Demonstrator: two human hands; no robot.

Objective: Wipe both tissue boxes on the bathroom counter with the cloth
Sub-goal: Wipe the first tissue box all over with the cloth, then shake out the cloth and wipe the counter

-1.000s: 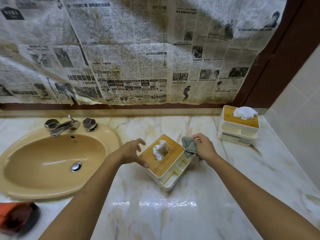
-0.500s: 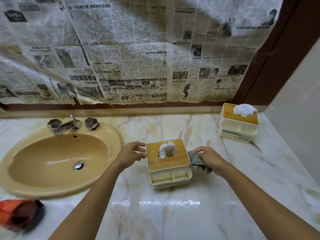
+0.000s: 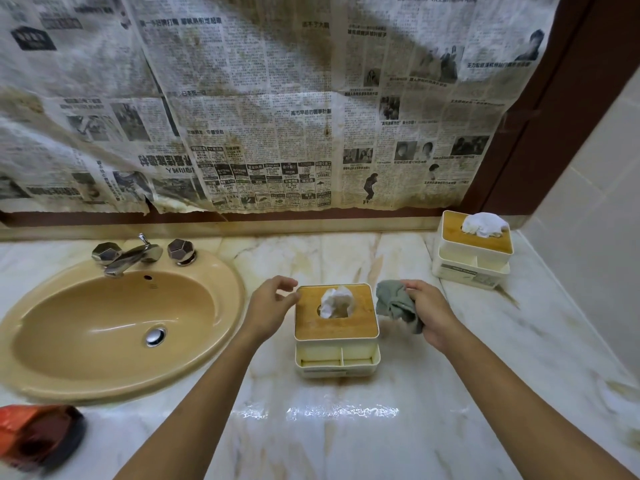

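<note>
A white tissue box with a wooden lid (image 3: 335, 327) stands square on the marble counter (image 3: 346, 431), white tissue poking from its slot. My left hand (image 3: 268, 306) hovers at its left top edge, fingers curled apart, just touching or barely off the lid. To the right of the box, my right hand (image 3: 427, 311) grips a crumpled grey-green cloth (image 3: 394, 303), lifted clear of the box's side. A second, matching tissue box (image 3: 472, 249) sits at the back right corner.
A tan oval sink (image 3: 114, 327) with a chrome tap (image 3: 133, 254) fills the left side. A red and black object (image 3: 38, 434) lies at the front left. Newspaper (image 3: 259, 98) covers the mirror behind. A tiled wall (image 3: 595, 237) bounds the right.
The near box has been turned from a diagonal to face me squarely. My left hand has loosened off its edge, and my right hand has lifted the cloth away from the box's right side.
</note>
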